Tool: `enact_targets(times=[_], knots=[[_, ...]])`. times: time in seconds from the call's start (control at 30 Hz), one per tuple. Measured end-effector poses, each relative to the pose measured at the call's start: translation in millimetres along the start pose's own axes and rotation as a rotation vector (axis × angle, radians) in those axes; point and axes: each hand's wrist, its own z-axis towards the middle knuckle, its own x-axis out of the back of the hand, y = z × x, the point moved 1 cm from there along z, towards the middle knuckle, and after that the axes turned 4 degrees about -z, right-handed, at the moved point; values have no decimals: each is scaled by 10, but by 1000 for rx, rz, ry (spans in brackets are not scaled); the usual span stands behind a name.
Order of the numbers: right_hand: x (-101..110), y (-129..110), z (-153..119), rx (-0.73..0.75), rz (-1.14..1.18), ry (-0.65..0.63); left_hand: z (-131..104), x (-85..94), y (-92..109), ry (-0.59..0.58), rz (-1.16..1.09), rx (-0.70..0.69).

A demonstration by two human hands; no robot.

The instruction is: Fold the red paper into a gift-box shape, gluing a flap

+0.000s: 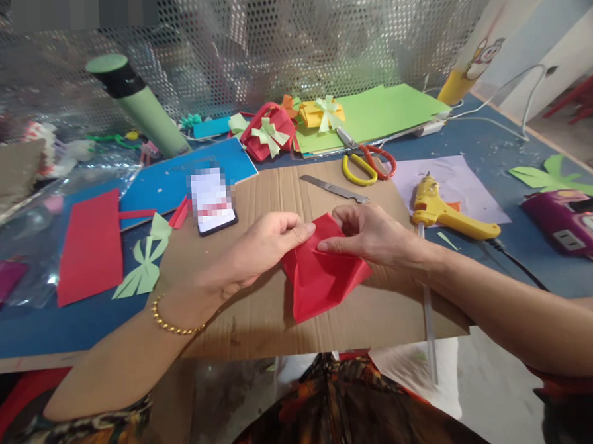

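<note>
A folded piece of red paper (324, 283), shaped like a small open box or pouch, is held over the cardboard sheet (270, 197). My left hand (272, 243) pinches its upper left edge between thumb and fingers. On the upper right edge, my right hand (371, 234) grips the paper with the thumb pressed on the inner face. Just beyond the hands lie a thin metal blade (334, 188) and scissors (367, 162) with one yellow and one red handle. To the right, a yellow glue gun (440, 211) rests on pale purple paper (468, 180).
Left of the hands are a phone (213, 203), green paper bows (144, 263) and a red paper rectangle (92, 249). At the back stand a green bottle (144, 111), finished-looking red and yellow paper pouches (272, 134) and green sheets (380, 115). A tall drink cup (486, 46) stands far right.
</note>
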Motion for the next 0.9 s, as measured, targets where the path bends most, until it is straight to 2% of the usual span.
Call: enact_targets(times=[0.9], knots=[[-12, 2, -1, 22, -19, -13, -33, -23, 76, 36, 52, -3]])
